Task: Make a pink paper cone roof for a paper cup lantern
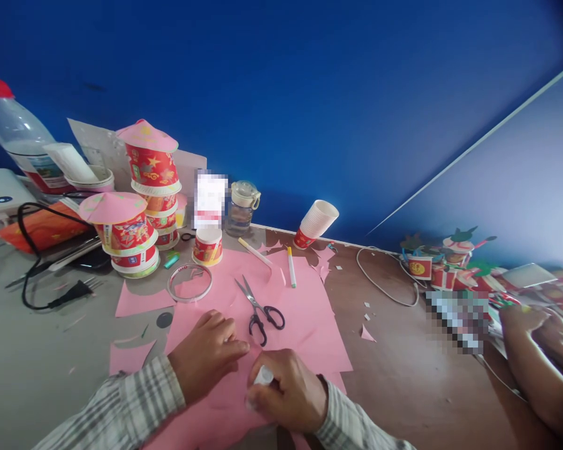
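My right hand (288, 390) is closed in a fist around a small white cylinder (264, 375); only its rounded end shows, so its kind is unclear. To the left, my left hand (209, 353) rests on the pink paper (309, 331) with fingers curled under and thumb pointing right. Whatever those fingers hold, if anything, is hidden. Just beyond both hands lie scissors (258, 309) with black handles, blades slightly parted. Farther up the paper are a marker with a yellow end (291, 267), a pale stick-like marker (256, 252) and a roll of tape (190, 281).
Stacked red paper cups with pink cone roofs (147, 156) stand at left, near a bottle (23, 137) and a black plug (70, 294). A single cup (207, 247), a water jar (242, 209) and nested cups (316, 222) line the wall. Another person's arms (539, 362) are at right.
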A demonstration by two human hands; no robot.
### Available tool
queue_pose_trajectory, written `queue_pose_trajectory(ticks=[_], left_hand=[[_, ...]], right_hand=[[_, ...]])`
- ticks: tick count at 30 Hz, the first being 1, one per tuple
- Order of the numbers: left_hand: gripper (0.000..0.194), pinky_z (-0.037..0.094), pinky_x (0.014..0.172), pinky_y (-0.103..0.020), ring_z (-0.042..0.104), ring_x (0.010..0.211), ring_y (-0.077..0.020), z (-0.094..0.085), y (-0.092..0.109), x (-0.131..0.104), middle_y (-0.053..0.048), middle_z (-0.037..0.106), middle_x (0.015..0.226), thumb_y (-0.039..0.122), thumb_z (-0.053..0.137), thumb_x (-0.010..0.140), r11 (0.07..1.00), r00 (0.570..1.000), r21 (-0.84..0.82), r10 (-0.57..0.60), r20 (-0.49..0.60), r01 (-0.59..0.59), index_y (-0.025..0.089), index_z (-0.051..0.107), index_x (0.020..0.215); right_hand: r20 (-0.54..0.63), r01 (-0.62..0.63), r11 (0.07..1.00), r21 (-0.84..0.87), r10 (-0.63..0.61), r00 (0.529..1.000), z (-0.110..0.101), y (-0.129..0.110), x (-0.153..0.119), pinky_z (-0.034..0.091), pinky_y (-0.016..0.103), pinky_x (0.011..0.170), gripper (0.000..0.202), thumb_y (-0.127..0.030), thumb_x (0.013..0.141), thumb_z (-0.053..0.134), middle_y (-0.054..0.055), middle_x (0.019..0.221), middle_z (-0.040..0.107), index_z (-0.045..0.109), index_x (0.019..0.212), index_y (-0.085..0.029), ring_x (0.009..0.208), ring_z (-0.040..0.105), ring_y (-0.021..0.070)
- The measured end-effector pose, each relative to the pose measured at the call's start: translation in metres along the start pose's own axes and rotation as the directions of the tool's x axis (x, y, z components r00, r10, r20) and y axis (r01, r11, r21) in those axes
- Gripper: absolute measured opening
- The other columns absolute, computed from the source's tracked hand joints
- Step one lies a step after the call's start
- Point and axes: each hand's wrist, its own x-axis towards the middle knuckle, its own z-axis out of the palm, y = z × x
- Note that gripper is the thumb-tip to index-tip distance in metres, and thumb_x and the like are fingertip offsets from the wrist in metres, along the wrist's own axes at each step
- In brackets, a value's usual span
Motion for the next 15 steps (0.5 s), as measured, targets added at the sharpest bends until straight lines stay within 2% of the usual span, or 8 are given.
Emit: queue_pose_trajectory(ticks=[1, 3, 5, 6, 9, 11, 13, 15], left_hand=[[0.015, 0.029, 0.060, -0.031, 0.038, 0.066, -0.0155, 0.000, 0.000, 0.000, 0.007, 0.046, 0.070, 0.038, 0.054, 0.071, 1.000, 1.000, 0.009, 0.002, 0.000, -0.002, 0.038, 0.051, 0.086], [0.013, 0.028, 0.061, -0.030, 0.039, 0.066, -0.0142, -0.001, 0.000, 0.000, 0.008, 0.044, 0.069, 0.038, 0.050, 0.072, 1.000, 1.000, 0.027, 0.012, 0.010, -0.012, 0.036, 0.053, 0.084], [0.015, 0.027, 0.061, -0.029, 0.039, 0.066, -0.0127, -0.003, 0.000, 0.000, 0.010, 0.040, 0.068, 0.038, 0.042, 0.074, 0.999, 1.000, 0.033, 0.021, 0.023, -0.022, 0.035, 0.054, 0.083], [0.018, 0.026, 0.061, -0.029, 0.040, 0.067, -0.0123, -0.003, 0.001, 0.001, 0.010, 0.038, 0.068, 0.038, 0.039, 0.074, 0.999, 0.999, 0.032, 0.022, 0.027, -0.022, 0.035, 0.054, 0.083], [0.020, 0.025, 0.062, -0.029, 0.041, 0.070, -0.0125, -0.005, 0.001, 0.001, 0.011, 0.035, 0.068, 0.038, 0.035, 0.074, 1.000, 0.999, 0.029, 0.004, 0.040, -0.005, 0.036, 0.053, 0.083], [0.016, 0.026, 0.062, -0.029, 0.041, 0.069, -0.0130, -0.005, 0.002, 0.001, 0.011, 0.037, 0.068, 0.038, 0.040, 0.074, 1.000, 0.999, 0.028, -0.003, 0.046, 0.002, 0.037, 0.053, 0.083], [0.015, 0.028, 0.062, -0.030, 0.040, 0.068, -0.0140, -0.003, 0.001, 0.001, 0.010, 0.042, 0.070, 0.039, 0.048, 0.072, 1.000, 0.999, 0.024, 0.003, 0.036, -0.004, 0.038, 0.051, 0.087], [0.018, 0.029, 0.062, -0.031, 0.038, 0.067, -0.0151, -0.002, 0.001, 0.000, 0.008, 0.046, 0.071, 0.039, 0.052, 0.072, 1.000, 1.000, 0.019, 0.015, 0.020, -0.016, 0.038, 0.049, 0.090]], right_hand=[[-0.026, -0.008, 0.997, 0.076, 0.010, 1.000, -0.004, 0.001, -0.001, 0.037, 0.018, 0.044, 0.016, -0.033, 0.079, 0.056, -0.003, 0.055, 0.061, 0.063, 0.072, -0.021, 0.044, 0.051, 0.0124], [-0.200, 0.012, 0.984, 0.175, 0.023, 0.980, -0.010, 0.006, 0.000, 0.039, 0.018, 0.046, 0.022, -0.035, 0.081, 0.051, -0.001, 0.057, 0.061, 0.063, 0.071, -0.019, 0.047, 0.053, 0.0128], [-0.354, 0.040, 0.986, 0.163, 0.020, 0.935, -0.010, 0.009, 0.003, 0.041, 0.019, 0.048, 0.021, -0.034, 0.080, 0.052, -0.001, 0.058, 0.062, 0.063, 0.072, -0.018, 0.049, 0.054, 0.0134], [-0.368, 0.047, 0.991, 0.128, 0.004, 0.930, -0.008, 0.010, 0.005, 0.041, 0.019, 0.048, 0.018, -0.032, 0.079, 0.054, -0.001, 0.060, 0.063, 0.063, 0.073, -0.018, 0.049, 0.055, 0.0136], [-0.264, 0.070, 0.996, -0.056, -0.083, 0.961, 0.003, 0.010, 0.009, 0.042, 0.021, 0.051, 0.009, -0.027, 0.076, 0.060, 0.000, 0.065, 0.066, 0.063, 0.078, -0.019, 0.053, 0.058, 0.0151], [-0.176, 0.096, 0.980, -0.172, -0.126, 0.976, 0.009, 0.006, 0.007, 0.042, 0.023, 0.055, 0.010, -0.028, 0.077, 0.060, 0.001, 0.065, 0.066, 0.063, 0.081, -0.020, 0.055, 0.058, 0.0161], [-0.100, 0.101, 0.972, -0.211, -0.124, 0.987, 0.009, 0.003, 0.004, 0.042, 0.022, 0.054, 0.011, -0.029, 0.077, 0.060, 0.000, 0.061, 0.065, 0.062, 0.082, -0.020, 0.052, 0.057, 0.0156], [-0.055, 0.079, 0.984, -0.158, -0.088, 0.995, 0.006, 0.001, 0.000, 0.040, 0.020, 0.049, 0.009, -0.029, 0.076, 0.061, -0.002, 0.056, 0.062, 0.063, 0.079, -0.020, 0.047, 0.054, 0.0139]])
